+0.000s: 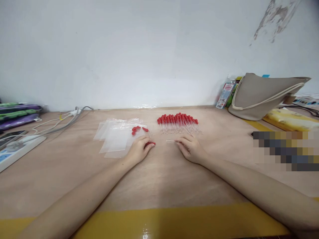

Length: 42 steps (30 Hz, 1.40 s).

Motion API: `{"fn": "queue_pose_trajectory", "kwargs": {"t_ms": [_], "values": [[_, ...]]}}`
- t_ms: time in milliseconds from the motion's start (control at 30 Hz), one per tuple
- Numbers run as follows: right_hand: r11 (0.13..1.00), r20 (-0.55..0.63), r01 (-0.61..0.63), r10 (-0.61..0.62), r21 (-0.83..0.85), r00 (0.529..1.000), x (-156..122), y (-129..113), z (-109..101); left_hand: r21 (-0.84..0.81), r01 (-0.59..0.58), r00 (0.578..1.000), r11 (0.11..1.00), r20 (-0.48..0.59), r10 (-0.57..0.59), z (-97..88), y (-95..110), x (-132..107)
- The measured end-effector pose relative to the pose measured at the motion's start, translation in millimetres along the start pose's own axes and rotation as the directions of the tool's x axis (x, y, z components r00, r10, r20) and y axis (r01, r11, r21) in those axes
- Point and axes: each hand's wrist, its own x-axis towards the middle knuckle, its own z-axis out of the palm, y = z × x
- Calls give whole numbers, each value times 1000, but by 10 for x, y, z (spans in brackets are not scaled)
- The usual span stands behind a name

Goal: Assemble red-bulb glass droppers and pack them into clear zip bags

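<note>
My left hand [141, 148] is closed in a pinch on a red rubber dropper bulb [154, 143], whose end pokes out past the fingertips. Across a small gap, my right hand [190, 148] pinches a thin clear dropper tube [170, 141] that points left toward the bulb. The two parts are apart. Just beyond my left hand, several loose red bulbs [136, 128] lie on clear plastic bags [113, 142]. Behind my right hand is a row of droppers [178, 121], their red bulbs facing the wall and their clear tubes facing me.
A power strip [25, 149] with cables and a phone [11, 137] lie at the left, near purple and green packages [18, 114]. On the right stand a grey bag [264, 96] and a clear labelled package [225, 94], with a yellow pack [289, 120] before them. Yellow tape [149, 220] runs along the table's front.
</note>
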Motion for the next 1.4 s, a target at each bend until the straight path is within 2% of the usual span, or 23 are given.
{"fn": "queue_pose_trajectory", "kwargs": {"t_ms": [100, 233, 567, 867, 1100, 1233, 1400], "values": [[1000, 6, -10, 10, 3, 1000, 40, -88, 19, -74, 20, 1000, 997, 0, -20, 8, 81, -36], [1000, 30, 5, -5, -10, 1000, 80, -170, 74, -182, 65, 997, 981, 60, -55, 34, 151, -79], [1000, 49, 18, -17, -20, 999, 89, -180, 51, -330, 112, 993, 937, 70, -94, 93, 148, -89], [994, 98, 102, -105, 40, 990, 79, -56, 117, -267, 82, 994, 960, 92, -60, 82, 177, -98], [983, 130, 181, -175, -39, 976, 126, 6, 96, -223, 12, 993, 975, 116, 15, 52, 203, -79], [978, 139, 185, -170, -96, 975, 126, -14, 103, -179, -2, 993, 984, 115, 23, 53, 224, -79], [984, 126, 163, -154, -69, 980, 129, -72, 132, -155, -54, 996, 986, 68, 65, 69, 229, -78]]}}
